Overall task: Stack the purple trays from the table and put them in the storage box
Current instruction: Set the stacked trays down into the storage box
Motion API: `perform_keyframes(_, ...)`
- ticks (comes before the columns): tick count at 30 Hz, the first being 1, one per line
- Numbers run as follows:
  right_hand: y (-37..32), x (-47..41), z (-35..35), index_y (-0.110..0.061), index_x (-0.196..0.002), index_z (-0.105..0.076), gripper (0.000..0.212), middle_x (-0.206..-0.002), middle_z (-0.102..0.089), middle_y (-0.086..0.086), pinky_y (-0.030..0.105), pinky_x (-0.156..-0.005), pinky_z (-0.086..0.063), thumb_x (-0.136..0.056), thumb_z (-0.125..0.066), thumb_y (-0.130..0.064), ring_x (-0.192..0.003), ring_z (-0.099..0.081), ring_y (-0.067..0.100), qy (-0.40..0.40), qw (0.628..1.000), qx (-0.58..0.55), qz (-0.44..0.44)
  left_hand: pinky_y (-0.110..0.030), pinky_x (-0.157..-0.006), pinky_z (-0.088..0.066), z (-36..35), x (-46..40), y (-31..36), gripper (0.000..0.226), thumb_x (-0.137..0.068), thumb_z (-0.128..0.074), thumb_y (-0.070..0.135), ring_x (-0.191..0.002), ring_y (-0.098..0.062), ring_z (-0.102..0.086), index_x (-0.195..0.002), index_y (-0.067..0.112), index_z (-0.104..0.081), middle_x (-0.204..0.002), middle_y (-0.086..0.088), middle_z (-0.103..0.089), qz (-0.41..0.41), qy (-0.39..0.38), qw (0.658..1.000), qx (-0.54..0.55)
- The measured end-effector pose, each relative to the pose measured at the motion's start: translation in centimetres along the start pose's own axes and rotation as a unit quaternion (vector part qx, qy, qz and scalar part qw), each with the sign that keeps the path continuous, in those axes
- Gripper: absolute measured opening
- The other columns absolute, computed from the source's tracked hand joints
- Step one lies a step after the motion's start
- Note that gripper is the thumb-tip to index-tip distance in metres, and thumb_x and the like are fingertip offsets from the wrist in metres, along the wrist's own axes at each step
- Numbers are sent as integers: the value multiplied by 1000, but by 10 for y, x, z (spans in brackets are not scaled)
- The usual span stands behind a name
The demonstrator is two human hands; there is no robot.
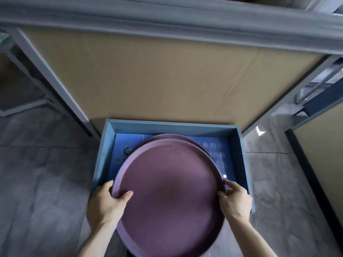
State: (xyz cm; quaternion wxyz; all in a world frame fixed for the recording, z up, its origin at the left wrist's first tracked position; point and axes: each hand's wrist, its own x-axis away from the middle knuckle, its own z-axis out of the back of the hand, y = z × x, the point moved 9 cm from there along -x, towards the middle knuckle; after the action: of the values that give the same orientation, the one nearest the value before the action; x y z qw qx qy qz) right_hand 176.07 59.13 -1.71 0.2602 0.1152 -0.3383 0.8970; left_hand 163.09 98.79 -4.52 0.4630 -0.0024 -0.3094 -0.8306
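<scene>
On the grey tiled floor [42,182], just below a table, sits an open blue storage box [104,154] with low walls. Its bottom is lined with a blue printed sheet [220,156] bearing a white logo and some characters, partly covered. Over the box, two round purple trays [167,197] are held as a stack, one nested in the other; the rim of the lower tray peeks out along the far edge and the right side. The stack is tilted, its far edge down inside the box and its near edge raised toward the camera, reaching past the box's near wall. Whether the far edge touches the box bottom cannot be told.

The left hand [105,203] is clamped on the left rim of the stack, thumb lying on the upper tray's inner face and fingers curled underneath. The right hand [235,199] grips the right rim the same way, thumb over the edge and fingers wrapped around the outside. Both forearms come up from the bottom of the view.

Behind the box stands a large sheet of brown cardboard [157,76], filling the space between the grey metal table legs [55,82]. The table's edge [167,21] runs across the top of the view, blurred. At the far right is another table frame with a dark blue part, and another brown panel stands lower right.
</scene>
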Motion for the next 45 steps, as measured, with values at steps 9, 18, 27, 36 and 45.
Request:
perform_keyframes(9,-18,-25,-13,-27,-118,-72,44,-103,-77,7,35,-80,-46,-80,-64,-5,-103,-64,36,31,999,-5,-4,-36,-70,-52,-20,-30,23,35,-70,-85,28,-87,-33,-69,-101,20,-72,-90,-1,-76,-28,8,999,17)
perform_keyframes(18,-21,-33,-15,-27,-115,-74,43,-104,-77,5,37,-89,-50,-79,-63,-5,-104,-66,36,44,999,-2,-12,-35,-65,-50,-18,-33,29,27,-66,-87,30,-77,-32,-67,-88,22,-72,-78,2,-74,-34,28,999,5)
perform_keyframes(27,-26,-35,-16,-29,-111,-76,42,-102,-77,6,43,-86,-56,-78,-62,-6,-98,-66,38,59,998,17,2,-32,-63,-45,-16,-33,30,32,-66,-88,31,-75,-29,-63,-93,23,-74,-81,0,-76,-18,30,999,15)
perform_keyframes(36,-28,-36,-18,-25,-117,-73,44,-108,-75,12,44,-91,-53,-79,-63,-5,-102,-65,42,64,996,63,21,-39,-71,-56,-17,-35,28,38,-64,-89,35,-83,-32,-69,-98,25,-75,-84,1,-77,-20,30,999,-3)
perform_keyframes(45,-37,-44,-21,-26,-111,-76,39,-102,-73,17,39,-78,-52,-78,-66,-8,-95,-66,43,44,987,147,54,-40,-69,-57,-19,-37,24,44,-62,-89,41,-82,-31,-70,-100,28,-73,-85,4,-77,-11,31,999,-13)
